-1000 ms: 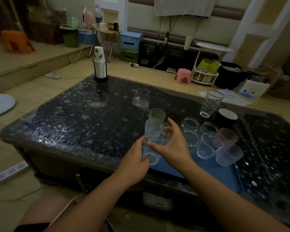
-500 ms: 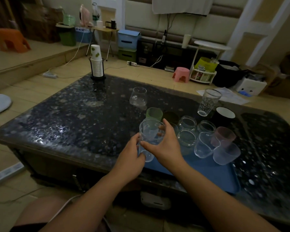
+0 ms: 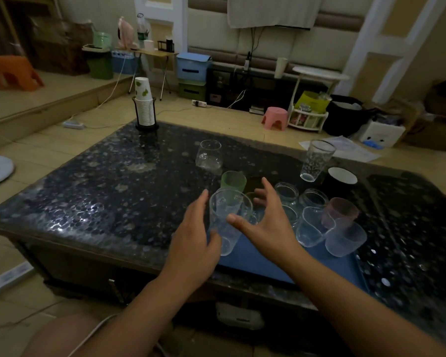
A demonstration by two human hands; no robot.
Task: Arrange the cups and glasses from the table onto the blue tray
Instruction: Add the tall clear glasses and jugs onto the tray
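Here the clear cup (image 3: 228, 222) stands between both open grips.

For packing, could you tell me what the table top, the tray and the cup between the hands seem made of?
Table top: glossy dark pebbled stone or glass, shown by bright glints.
Tray: matte blue, likely plastic.
Cup: clear and thin-walled; glass or plastic, can't tell.

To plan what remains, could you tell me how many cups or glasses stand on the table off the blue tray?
3, apart from the paper-cup stack: a round clear glass mid-table, a tall patterned glass at the far right, and a white-rimmed dark cup beside it. The hands may hide others.
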